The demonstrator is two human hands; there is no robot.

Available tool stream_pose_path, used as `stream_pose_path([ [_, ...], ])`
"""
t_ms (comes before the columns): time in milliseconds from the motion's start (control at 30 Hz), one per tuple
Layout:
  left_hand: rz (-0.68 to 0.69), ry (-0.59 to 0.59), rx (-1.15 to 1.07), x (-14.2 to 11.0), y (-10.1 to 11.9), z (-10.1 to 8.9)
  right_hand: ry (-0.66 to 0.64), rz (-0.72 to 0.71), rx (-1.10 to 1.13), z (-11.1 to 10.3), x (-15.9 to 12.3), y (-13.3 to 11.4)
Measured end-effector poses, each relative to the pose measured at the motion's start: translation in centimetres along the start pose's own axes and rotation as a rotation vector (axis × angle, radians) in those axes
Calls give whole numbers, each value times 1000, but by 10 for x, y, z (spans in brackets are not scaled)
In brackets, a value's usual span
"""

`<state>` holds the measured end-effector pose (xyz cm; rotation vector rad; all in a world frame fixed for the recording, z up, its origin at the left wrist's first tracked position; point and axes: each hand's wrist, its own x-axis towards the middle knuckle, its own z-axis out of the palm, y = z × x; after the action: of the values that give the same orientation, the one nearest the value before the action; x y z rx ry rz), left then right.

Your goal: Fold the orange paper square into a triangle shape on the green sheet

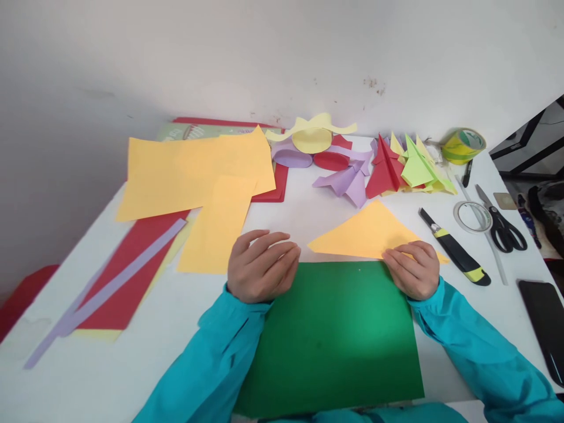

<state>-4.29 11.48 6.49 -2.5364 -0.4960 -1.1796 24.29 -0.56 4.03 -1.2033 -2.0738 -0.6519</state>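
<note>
My left hand [264, 267] is raised over the left edge of a green sheet [335, 335]. Its fingers curl loosely with small gaps between them, and nothing shows in them. My right hand [414, 270] has its fingers closed at the lower edge of an orange paper triangle [361, 232], which lies just beyond the green sheet. The thumb's grip is partly hidden by the fingers. To the left of my left hand lies a loose piece of orange paper [215, 226], partly beneath a wider orange sheet [176, 176].
Folded paper planes [385, 167] and curled paper shapes [312, 138] stand by the wall. On the right are a utility knife [458, 249], scissors [502, 226], clear tape [471, 217], a yellow tape roll [462, 145] and a phone [544, 323]. Purple strips [127, 273] cross red paper [118, 305] at left.
</note>
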Motion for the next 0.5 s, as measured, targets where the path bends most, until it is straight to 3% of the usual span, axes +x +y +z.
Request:
stream_pose_path([
  [167,42,-93,-119,0,12,7,-40,-30,20,-2,0,-5],
  [267,55,-83,-127,-3,16,11,-69,-58,33,-3,1,-8],
  [500,75,-52,-38,-2,3,5,-94,-75,41,-5,4,-11],
])
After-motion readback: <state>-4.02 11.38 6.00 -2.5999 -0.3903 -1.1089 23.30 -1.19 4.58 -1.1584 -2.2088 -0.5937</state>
